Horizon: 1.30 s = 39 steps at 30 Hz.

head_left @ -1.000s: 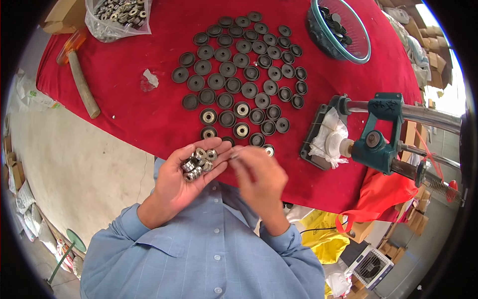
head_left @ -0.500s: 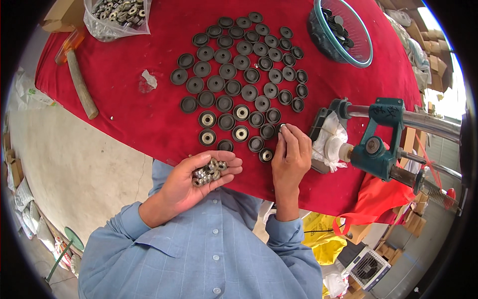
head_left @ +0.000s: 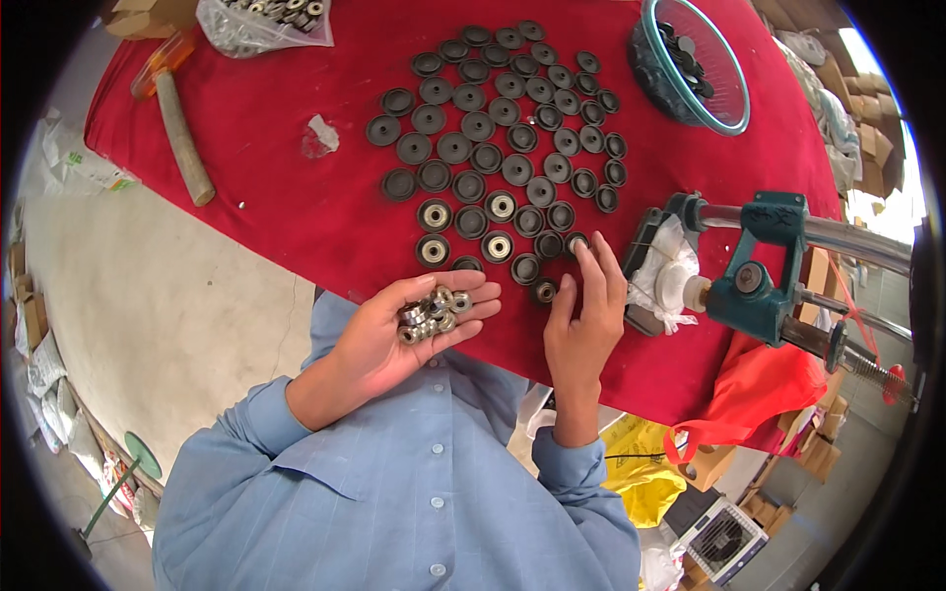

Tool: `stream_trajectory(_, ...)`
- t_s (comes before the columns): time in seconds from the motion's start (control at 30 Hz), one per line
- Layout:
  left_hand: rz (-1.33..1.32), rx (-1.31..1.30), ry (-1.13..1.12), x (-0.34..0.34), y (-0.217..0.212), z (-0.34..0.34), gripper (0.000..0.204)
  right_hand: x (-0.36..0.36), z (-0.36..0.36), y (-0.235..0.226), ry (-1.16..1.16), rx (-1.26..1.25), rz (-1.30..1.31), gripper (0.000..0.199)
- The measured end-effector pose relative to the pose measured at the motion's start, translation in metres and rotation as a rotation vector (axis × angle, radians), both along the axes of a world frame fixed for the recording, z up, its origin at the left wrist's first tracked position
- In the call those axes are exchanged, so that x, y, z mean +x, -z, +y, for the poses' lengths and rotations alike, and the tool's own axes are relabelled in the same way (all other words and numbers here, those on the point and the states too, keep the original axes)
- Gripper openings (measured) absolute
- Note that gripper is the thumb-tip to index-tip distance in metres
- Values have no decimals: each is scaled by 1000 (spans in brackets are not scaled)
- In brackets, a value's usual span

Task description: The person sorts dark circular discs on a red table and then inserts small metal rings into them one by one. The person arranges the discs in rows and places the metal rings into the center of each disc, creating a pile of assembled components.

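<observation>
My left hand [head_left: 379, 340] is palm up, its fingers cupped under several small metal ball bearings [head_left: 432, 315]. My right hand [head_left: 584, 335] reaches over the near edge of a group of round black caps [head_left: 478, 125], thumb and index finger apart. Its index fingertip touches, or is just above, a bearing seated in a cap [head_left: 574, 243]; the finger partly hides it. Just left of the right thumb, another cap with a bearing [head_left: 545, 291] lies on the cloth. Several more caps near my left hand have bearings in their centres, such as one cap [head_left: 433, 248].
A green hand press [head_left: 764, 261] stands at right on the red cloth [head_left: 286, 197]. A teal-rimmed basket [head_left: 734, 123] with black discs stands far right. A bag of bearings [head_left: 266, 34] and a wooden-handled tool [head_left: 185, 138] lie at left. Below the press hangs a red bag [head_left: 759, 389].
My right thumb and fingers have spread from a pinch over a bearing, which now shows in a cap. The whole view has shifted slightly; my left hand still cups its bearings.
</observation>
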<state>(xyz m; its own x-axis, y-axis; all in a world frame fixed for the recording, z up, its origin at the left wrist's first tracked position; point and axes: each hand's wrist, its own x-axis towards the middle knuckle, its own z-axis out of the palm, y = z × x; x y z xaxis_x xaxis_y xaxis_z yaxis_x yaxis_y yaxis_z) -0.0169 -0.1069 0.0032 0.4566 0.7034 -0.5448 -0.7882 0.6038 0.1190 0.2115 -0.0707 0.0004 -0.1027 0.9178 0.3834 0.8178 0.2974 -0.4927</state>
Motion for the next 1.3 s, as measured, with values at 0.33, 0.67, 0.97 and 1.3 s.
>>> stream_trajectory(0.33,-70,21,-20,-1,8,-3,53,-42,-23,-14,-469,-82,13,43)
stream_trajectory(0.67,-36,-8,39,-2,3,2,54,-27,13,-16,-235,-37,121,35)
stream_trajectory(0.97,25,40,132,-5,2,4,59,-23,71,13,-90,131,5,23)
stream_trajectory(1.3,15,59,129,-4,4,4,59,-23,74,21,-127,168,-64,25)
